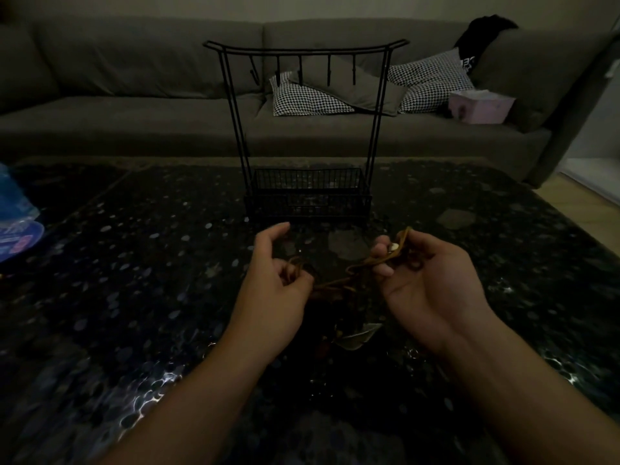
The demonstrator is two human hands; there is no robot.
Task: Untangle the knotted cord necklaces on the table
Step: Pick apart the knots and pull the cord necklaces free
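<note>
A tangle of brown cord necklaces [339,283] stretches between my two hands just above the dark speckled table [134,280]. My left hand [278,280] pinches one end of the cords, with the index finger stretched out. My right hand [426,280] is closed on the other end, where a small pale bead [394,246] shows between the fingers. More cord with beads and a pale leaf-shaped pendant [355,337] hangs down onto the table below the hands. The room is dim, so the knots themselves are hard to make out.
A black wire jewellery stand [307,129] with hooks and a basket base stands on the table beyond the hands. A blue plastic bag [16,216] lies at the left edge. Behind is a grey sofa [134,95] with checked cushions [312,95] and a pink tissue box [479,105].
</note>
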